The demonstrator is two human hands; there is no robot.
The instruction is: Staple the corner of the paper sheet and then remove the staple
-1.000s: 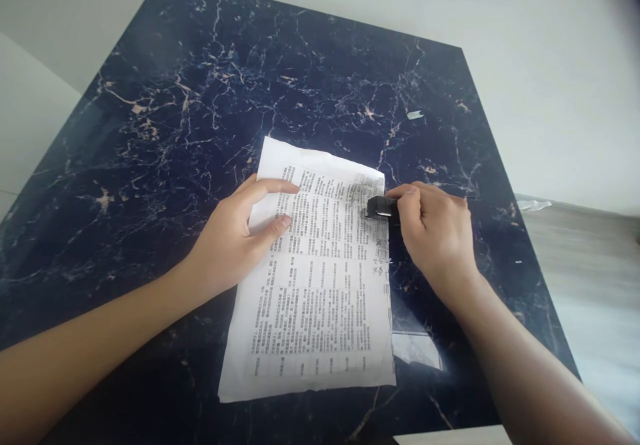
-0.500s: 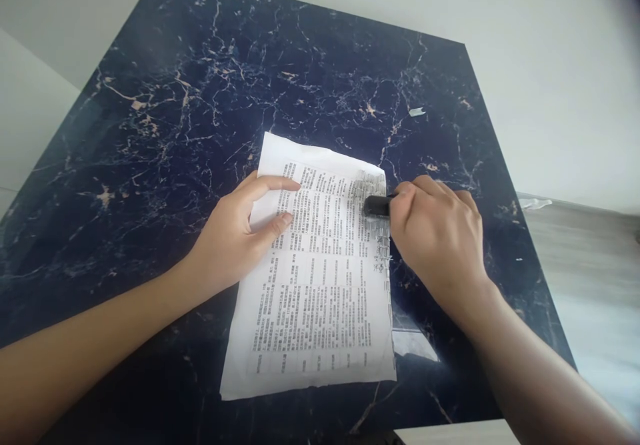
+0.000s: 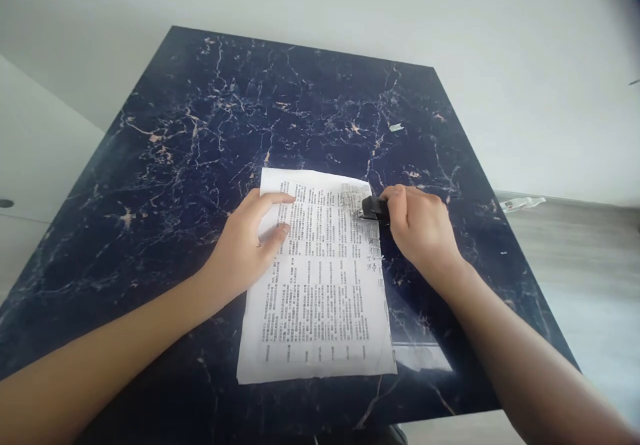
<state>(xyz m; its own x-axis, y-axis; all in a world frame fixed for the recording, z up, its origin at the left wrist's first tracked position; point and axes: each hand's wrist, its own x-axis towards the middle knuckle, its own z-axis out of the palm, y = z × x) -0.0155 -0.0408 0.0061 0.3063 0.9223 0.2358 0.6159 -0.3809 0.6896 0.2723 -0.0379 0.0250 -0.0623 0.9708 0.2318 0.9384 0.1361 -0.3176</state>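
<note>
Printed sheets of paper (image 3: 313, 311) lie on the dark marbled table, with many staples clustered along their upper right edge. At the left edge my left hand (image 3: 250, 238) holds them, thumb and index finger apart on the top sheet, the other fingers hidden. My right hand (image 3: 423, 225) is closed around a black stapler (image 3: 374, 209), most of which is inside the fist. Its front end reaches over the right edge of the paper among the staples. Whether its jaws are pressed fully together cannot be made out.
A short strip of staples (image 3: 396, 127) lies on the marbled table (image 3: 300, 105) beyond the paper. Pale walls stand behind and to the left. On the floor at the right is a white crumpled item (image 3: 523, 203).
The view has tilted up, so the table sits lower. The stapler's front end now shows a gap with metal, where it looked solid before. Both hands keep their holds.
</note>
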